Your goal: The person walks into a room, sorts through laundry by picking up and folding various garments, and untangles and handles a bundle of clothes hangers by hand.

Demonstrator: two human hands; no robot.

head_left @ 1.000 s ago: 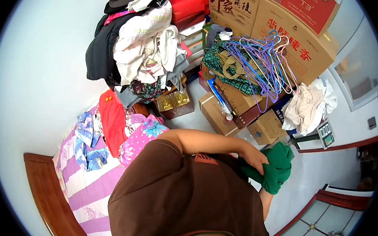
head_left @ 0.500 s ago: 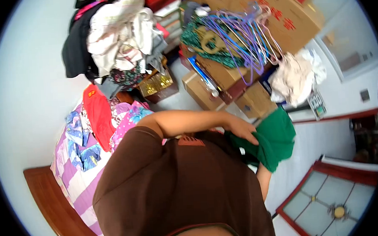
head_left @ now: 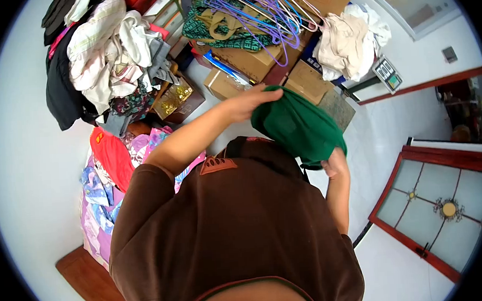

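Observation:
A green cloth garment is stretched between my two hands, in front of my chest and to the right. My left hand grips its upper left edge, thumb lying along the cloth. At the lower right edge, my right hand is closed on the fabric, with some fingers hidden. The garment hangs folded, so its exact kind cannot be made out.
Piled clothes stand at upper left, above a bed with a red garment. Purple and blue hangers lie on cardboard boxes. Beige cloth is heaped to their right. A glass-paned door stands at right.
The green garment has gone from bunched to spread between my hands. My left hand has moved up and left, and my right hand now shows at its lower edge. The view has shifted.

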